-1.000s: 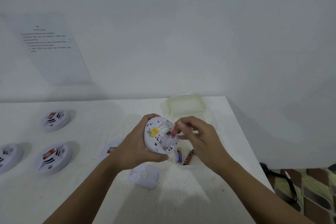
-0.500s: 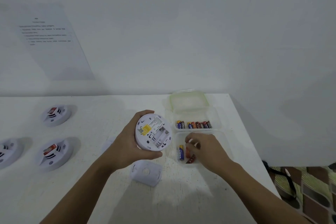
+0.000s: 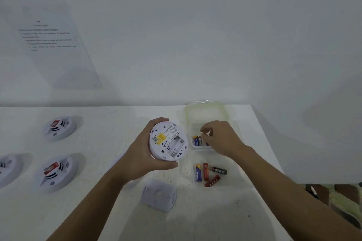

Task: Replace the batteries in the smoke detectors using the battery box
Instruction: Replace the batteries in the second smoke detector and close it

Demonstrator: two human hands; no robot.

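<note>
**Head view: detector held open while the other hand reaches into the battery box**

Nearest on the desk (image 3: 215, 221) lies a white cover plate (image 3: 158, 197). Just beyond it to the right, four loose batteries (image 3: 205, 171) lie close together. The left hand (image 3: 141, 154) grips a round white smoke detector (image 3: 168, 141) above the desk, with the fingers wrapped round its rim. The detector's back faces up and its battery bay is uncovered. Beside it, the right hand (image 3: 221, 139) hangs over the clear battery box (image 3: 195, 147). The thumb and fingers are curled close together, but I cannot tell whether they pinch anything. More boxed batteries (image 3: 197, 140) show under the hand. The greenish lid (image 3: 206, 111) lies behind the box. Three other detectors (image 3: 55, 171) sit well apart at the left. A printed sheet (image 3: 58, 47) hangs on the wall.
</note>
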